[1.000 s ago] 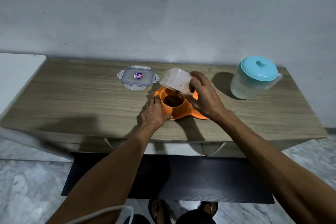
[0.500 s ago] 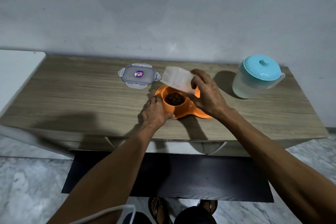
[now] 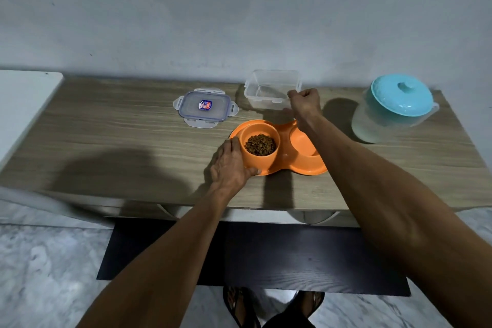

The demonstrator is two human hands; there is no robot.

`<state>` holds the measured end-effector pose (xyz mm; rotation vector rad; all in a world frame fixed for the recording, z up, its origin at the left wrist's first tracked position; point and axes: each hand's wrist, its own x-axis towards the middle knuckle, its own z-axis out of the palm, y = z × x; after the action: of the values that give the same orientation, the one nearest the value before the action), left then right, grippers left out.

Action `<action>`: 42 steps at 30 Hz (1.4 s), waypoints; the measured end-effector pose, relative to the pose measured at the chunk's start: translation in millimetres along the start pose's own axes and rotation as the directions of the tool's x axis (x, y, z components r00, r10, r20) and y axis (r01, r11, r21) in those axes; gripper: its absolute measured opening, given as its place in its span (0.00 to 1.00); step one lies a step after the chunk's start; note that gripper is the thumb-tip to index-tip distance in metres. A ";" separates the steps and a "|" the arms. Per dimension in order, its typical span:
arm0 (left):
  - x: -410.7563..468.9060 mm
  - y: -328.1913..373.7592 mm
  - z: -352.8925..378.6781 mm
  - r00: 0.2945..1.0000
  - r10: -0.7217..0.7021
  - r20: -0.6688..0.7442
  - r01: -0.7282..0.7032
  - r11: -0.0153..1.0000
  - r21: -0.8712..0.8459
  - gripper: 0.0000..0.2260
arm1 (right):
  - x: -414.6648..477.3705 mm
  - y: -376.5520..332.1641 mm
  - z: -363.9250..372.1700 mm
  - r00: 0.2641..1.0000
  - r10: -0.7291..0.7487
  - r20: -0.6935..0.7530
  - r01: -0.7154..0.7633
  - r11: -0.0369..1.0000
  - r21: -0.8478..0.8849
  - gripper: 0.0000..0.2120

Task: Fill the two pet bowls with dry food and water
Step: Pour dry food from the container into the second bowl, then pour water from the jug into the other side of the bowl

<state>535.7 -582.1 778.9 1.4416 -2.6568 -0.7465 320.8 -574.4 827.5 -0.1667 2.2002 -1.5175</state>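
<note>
Wooden table [image 3: 106, 141] along the wall. Far right on it, frosted pitcher [image 3: 378, 125] with a teal top, upright. Front middle, orange double bowl [image 3: 300, 166]. Behind that, clear container [image 3: 266, 90] upright, snap lid [image 3: 205, 108] flat just left of it. Left hand [image 3: 230, 165] cupped round the bowl's left cup, right hand [image 3: 306, 104] curled tight on the container's near right corner. Kibble [image 3: 260, 144] heaped in that left cup.

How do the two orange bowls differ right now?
The left bowl holds brown kibble; the right bowl is empty. The left hand holds the left bowl, while the right forearm partly hides the right bowl. Both are orange and share one base.
</note>
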 end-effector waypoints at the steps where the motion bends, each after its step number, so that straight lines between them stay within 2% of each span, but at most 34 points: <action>1: 0.4 -0.3 0.4 1.000 0.003 0.001 -0.003 1.000 0.003 0.48 | 3.4 0.4 4.4 1.000 0.031 0.001 -0.031 1.000 0.006 0.09; 4: 0.4 -0.3 0.9 1.000 0.005 -0.004 -0.005 1.000 0.012 0.49 | 11.2 -0.2 12.9 0.993 0.112 0.022 -0.113 0.993 0.042 0.08; 7: 0.1 -1.0 1.3 1.000 0.013 -0.005 -0.013 1.000 0.010 0.49 | 15.7 0.5 18.8 0.991 0.130 -0.014 -0.130 0.991 0.019 0.08; 16: 1.8 -4.7 3.4 0.999 0.039 0.000 -0.039 0.999 0.023 0.51 | 13.2 1.1 19.8 0.983 0.167 -0.073 -0.171 0.984 -0.047 0.18; 22: -8.5 -0.4 -3.9 0.994 0.063 -0.087 -0.058 0.997 0.057 0.54 | -6.0 -0.5 -21.5 0.991 0.034 -0.130 -0.048 0.994 -0.101 0.13; 25: -9.4 25.1 -4.2 0.981 0.147 -0.125 -0.131 0.983 0.126 0.52 | -19.4 8.0 -53.2 0.979 -0.048 -0.198 0.027 0.994 -0.110 0.14; 28: -6.4 61.1 2.4 0.966 0.250 -0.064 -0.238 0.959 0.154 0.51 | -25.4 24.1 -87.8 0.960 -0.091 -0.263 0.045 0.983 -0.178 0.14; 31: -2.0 92.2 10.4 0.951 0.310 -0.013 -0.303 0.938 0.167 0.50 | -24.5 42.9 -125.4 0.946 0.004 -0.323 -0.036 0.995 -0.093 0.12; 37: 6.8 122.1 19.5 0.970 0.242 0.031 -0.244 0.955 0.166 0.54 | 0.8 70.0 -194.7 0.862 0.249 -0.442 -0.204 0.968 0.146 0.16; 40: 10.2 127.9 23.4 0.977 0.208 0.044 -0.213 0.961 0.178 0.55 | 18.5 69.4 -219.4 0.815 0.290 -0.501 -0.203 0.954 0.223 0.19; 42: 11.6 129.7 27.3 0.981 0.189 0.038 -0.193 0.960 0.202 0.55 | 32.2 60.8 -231.3 0.810 0.285 -0.513 -0.163 0.949 0.270 0.20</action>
<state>420.8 -521.3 807.2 1.1925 -2.9063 -0.4840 201.3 -364.8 828.7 0.6626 2.3273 -1.8056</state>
